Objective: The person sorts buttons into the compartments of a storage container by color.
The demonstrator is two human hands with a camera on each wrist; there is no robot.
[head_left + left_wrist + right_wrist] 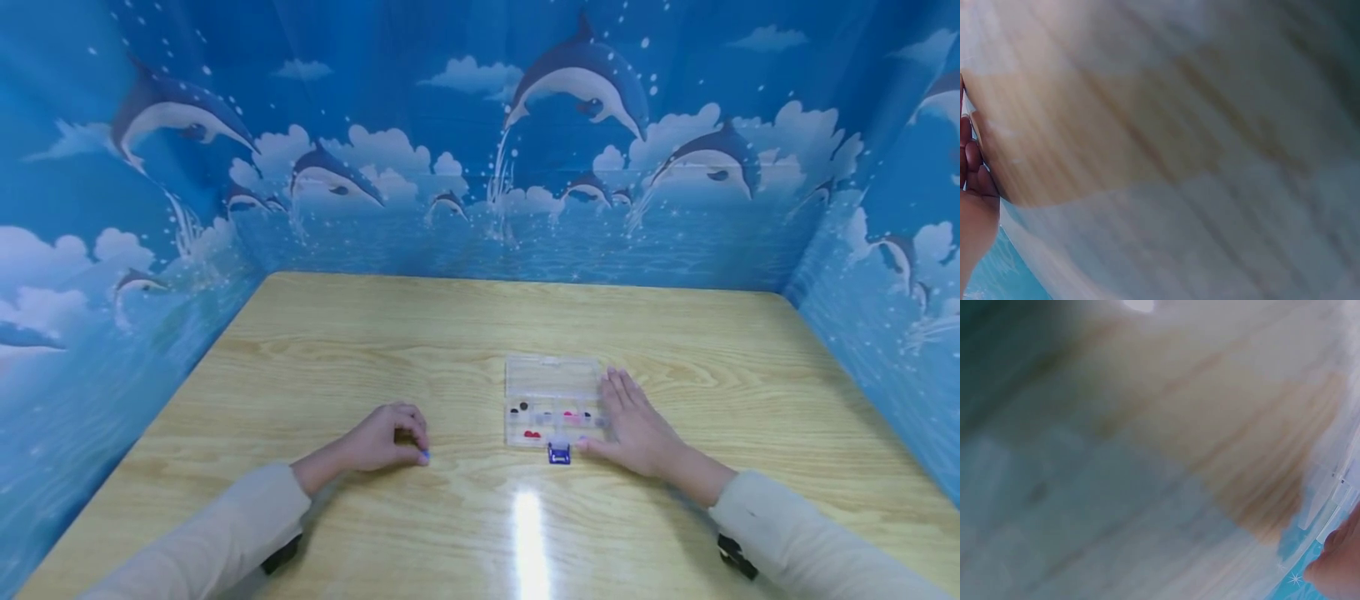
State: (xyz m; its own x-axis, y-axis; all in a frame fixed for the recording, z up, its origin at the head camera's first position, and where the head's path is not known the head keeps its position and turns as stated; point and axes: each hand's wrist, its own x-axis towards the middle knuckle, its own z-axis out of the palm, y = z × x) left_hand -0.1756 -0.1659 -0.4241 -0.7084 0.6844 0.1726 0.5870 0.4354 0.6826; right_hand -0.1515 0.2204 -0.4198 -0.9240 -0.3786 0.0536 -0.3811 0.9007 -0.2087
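A clear plastic compartment box [551, 379] lies on the table with its lid folded back. Small red, pink and dark pieces sit in its compartments. My right hand [637, 429] rests with fingers straight along the box's right side, its thumb by the front edge. A small dark blue piece [558, 453] lies at the front edge of the box, left of that thumb. To the left of the box, my left hand [386, 437] pinches a tiny blue piece [425, 455] just above or on the table; its shape is too small to tell. Both wrist views catch only part of each hand.
The wood-grain table [360, 333] spreads around the box. Behind and beside it hangs a blue curtain [420, 233] printed with dolphins. A bright light reflection falls on the tabletop in front of the box.
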